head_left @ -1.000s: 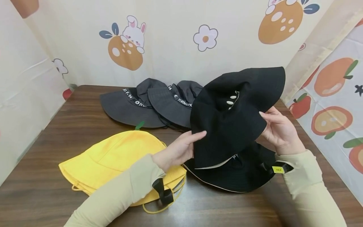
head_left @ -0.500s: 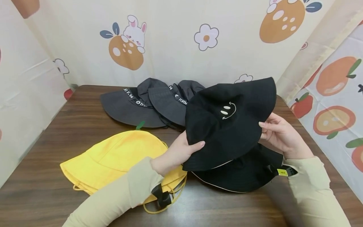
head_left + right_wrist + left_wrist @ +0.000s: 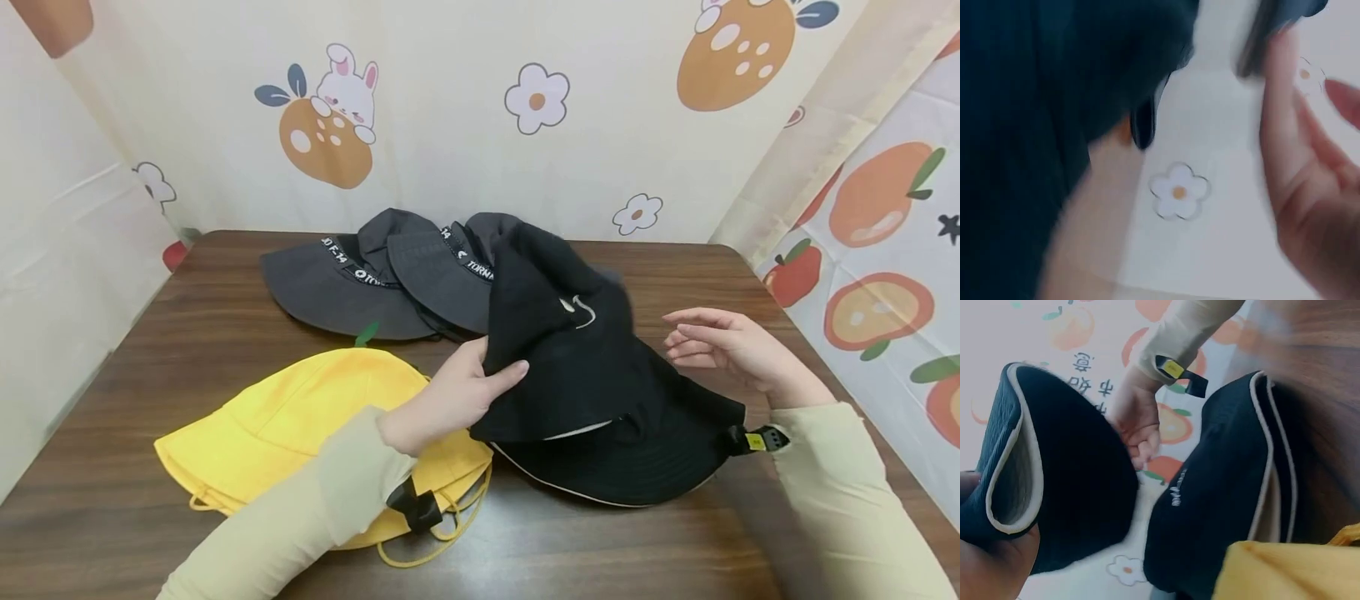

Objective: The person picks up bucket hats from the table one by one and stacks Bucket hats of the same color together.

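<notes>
A black bucket hat (image 3: pixel 555 367) with a white embroidered smile hangs from my left hand (image 3: pixel 453 396). That hand pinches its brim at the left edge, thumb on top. The hat's right side has folded over, and part of the smile is hidden. Under it lies a second black bucket hat (image 3: pixel 667 454) with a pale rim, partly covered. My right hand (image 3: pixel 731 350) is in the air right of both hats, fingers loosely bent and apart from the fabric. In the left wrist view the held hat's curled brim (image 3: pixel 1032 469) shows pale edging. The right wrist view is blurred.
A yellow bucket hat (image 3: pixel 322 408) with a cord and a green leaf tip lies at the left. Two dark grey caps (image 3: pixel 337 287) with lettered bands overlap at the back. Patterned cloth walls (image 3: pixel 450 158) enclose the wooden table (image 3: pixel 195 333) behind and on both sides.
My right hand has let go of the hat's right brim and drawn away to the right. The hat came down and folded over, while my left hand kept its grip and moved slightly left.
</notes>
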The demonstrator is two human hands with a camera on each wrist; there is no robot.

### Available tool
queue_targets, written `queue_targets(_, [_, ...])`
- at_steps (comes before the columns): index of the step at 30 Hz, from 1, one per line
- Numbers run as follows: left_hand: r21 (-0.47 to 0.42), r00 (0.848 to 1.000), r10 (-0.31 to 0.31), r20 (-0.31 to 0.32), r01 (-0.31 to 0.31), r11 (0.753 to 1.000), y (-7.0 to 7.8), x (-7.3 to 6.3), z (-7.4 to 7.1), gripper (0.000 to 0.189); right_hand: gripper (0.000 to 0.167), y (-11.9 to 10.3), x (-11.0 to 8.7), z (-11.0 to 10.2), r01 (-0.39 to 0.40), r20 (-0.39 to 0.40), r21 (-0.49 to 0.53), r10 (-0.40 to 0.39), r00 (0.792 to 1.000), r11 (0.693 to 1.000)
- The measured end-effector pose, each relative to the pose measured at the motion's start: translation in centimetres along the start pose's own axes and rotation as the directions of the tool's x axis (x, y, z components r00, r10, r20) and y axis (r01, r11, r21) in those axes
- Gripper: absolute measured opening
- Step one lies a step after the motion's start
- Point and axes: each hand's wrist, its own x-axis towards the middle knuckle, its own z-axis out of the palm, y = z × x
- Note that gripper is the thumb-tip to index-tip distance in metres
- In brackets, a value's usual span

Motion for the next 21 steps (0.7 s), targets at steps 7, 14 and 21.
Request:
queue_targets(7, [0.026,0.994,0.036,0.101,-0.039,0.999,1.1,-1.0,-0.8,0.036,0.046,-3.0,1.7,2.6,-0.14,-0.128,-0.603,0.078,0.989,0.786])
queue_targets(14, [0.038,0.972,0.105,0.21,-0.115,0.993,2.0,-1.3,-1.2,0.032,0.056,-3.8,4.1,5.1,-0.142,0.048,-0.621,0.217,0.975,0.771])
queue_targets(21, [0.071,0.951,0.112,0.287,-0.138,0.988,2.4,-1.5,-2.3,0.032,0.043,-3.8,4.5,5.0,-0.121,0.053,-0.664,0.207,0.977,0.738])
